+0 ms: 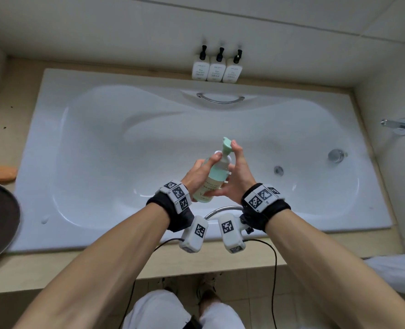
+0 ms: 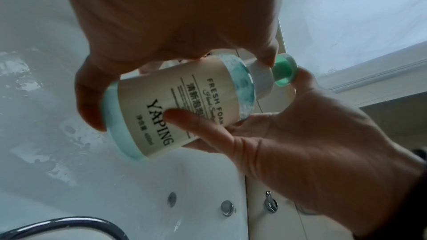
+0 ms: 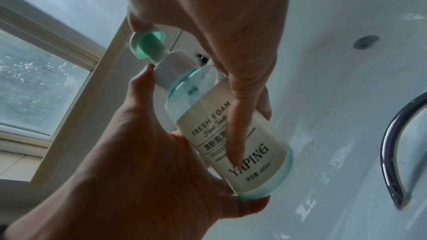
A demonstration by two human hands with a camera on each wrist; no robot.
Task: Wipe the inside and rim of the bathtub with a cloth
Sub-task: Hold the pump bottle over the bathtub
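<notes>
Green-capped foam bottle (image 1: 217,173) gripped by left hand (image 1: 200,173) over the bathtub (image 1: 82,143); right hand (image 1: 238,174) on its pump, thumb across label. Wrist views alone reading "YAPING", foamy liquid inside. Orange cloth (image 1: 2,173) left of bathtub.

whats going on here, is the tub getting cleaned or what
A person stands over the bathtub, holding a foam bottle above it. The left hand grips the bottle's body, while the right hand steadies it, a finger at the green pump. No wiping yet. An orange cloth lies untouched on the ledge.
</notes>
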